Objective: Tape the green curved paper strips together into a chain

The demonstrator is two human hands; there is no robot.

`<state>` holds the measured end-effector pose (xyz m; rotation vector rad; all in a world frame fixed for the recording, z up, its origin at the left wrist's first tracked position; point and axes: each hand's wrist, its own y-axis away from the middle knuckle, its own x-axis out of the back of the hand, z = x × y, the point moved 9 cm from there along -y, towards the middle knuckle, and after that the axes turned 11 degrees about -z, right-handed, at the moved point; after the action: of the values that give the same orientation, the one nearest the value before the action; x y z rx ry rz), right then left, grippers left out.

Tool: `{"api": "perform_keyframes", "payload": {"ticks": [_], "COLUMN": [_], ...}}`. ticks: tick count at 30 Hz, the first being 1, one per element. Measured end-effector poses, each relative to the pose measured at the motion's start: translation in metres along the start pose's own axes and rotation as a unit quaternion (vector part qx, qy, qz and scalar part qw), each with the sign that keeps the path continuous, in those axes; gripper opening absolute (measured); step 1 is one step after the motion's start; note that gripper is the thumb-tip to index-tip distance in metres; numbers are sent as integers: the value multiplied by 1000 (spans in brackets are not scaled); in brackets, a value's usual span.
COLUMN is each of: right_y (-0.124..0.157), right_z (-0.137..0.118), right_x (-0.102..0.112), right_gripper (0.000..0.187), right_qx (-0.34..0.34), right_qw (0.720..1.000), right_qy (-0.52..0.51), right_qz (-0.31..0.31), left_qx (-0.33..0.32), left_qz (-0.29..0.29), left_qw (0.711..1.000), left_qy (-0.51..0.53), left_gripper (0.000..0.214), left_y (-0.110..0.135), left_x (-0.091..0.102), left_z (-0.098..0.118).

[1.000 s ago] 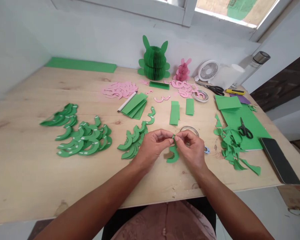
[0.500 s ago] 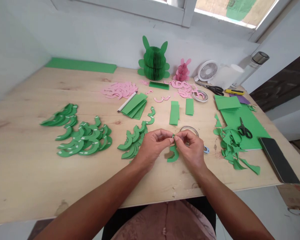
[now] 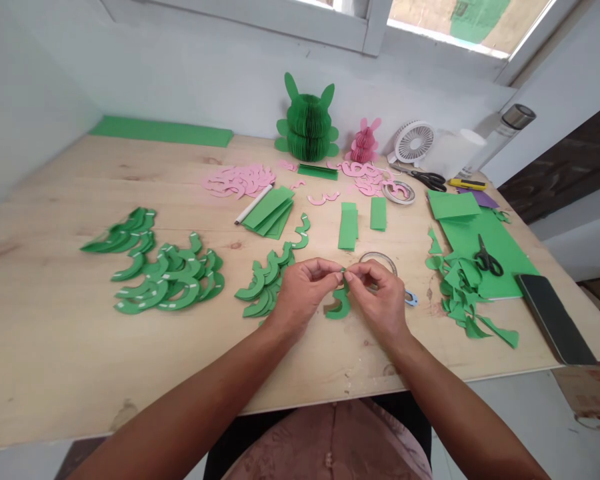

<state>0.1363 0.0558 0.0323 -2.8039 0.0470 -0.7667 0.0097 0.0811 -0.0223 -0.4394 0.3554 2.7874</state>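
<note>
A curved green paper piece (image 3: 339, 307) hangs below my fingertips, its upper end pinched between both hands. My left hand (image 3: 310, 290) is closed, thumb and forefinger pressed on that end. Just beside it, my right hand (image 3: 377, 293) pinches the same end from the other side; the fingertips almost meet. Close behind my right hand lies a roll of tape (image 3: 379, 256), partly covered by it. A light-blue cutter (image 3: 411, 298) pokes out past the right hand. To the left of my left hand is a stack of green paper arcs (image 3: 263, 290).
More green arcs with white tape bits (image 3: 170, 277) lie left. Pink cutouts (image 3: 243, 180), folded green cards (image 3: 270, 210) and green and pink paper figures (image 3: 310, 127) stand or lie behind. At right are green scraps (image 3: 463, 287), scissors (image 3: 489, 259) and a dark phone (image 3: 555, 319).
Both fingertips and the pinched green paper piece have shifted slightly left. The hanging curve has swung a little left and up. Both hands keep their pinch.
</note>
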Motion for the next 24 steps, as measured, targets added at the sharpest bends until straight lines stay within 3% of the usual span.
{"api": "perform_keyframes", "payload": {"ticks": [7, 13, 24], "right_y": [3, 11, 18], "right_z": [-14, -26, -32], "right_x": [-3, -7, -11], "right_gripper": [13, 18, 21], "right_qx": [72, 153, 198], "right_qw": [995, 970, 941], "right_qy": [74, 187, 273], "right_qz": [-9, 11, 26], "left_qx": [0, 6, 10], "left_qz": [18, 25, 24], "left_qw": [1000, 1000, 999], "left_qy": [10, 18, 42], "left_gripper": [9, 11, 10], "left_y": [0, 0, -2], "left_x": [4, 6, 8], "left_z": [0, -1, -4]}}
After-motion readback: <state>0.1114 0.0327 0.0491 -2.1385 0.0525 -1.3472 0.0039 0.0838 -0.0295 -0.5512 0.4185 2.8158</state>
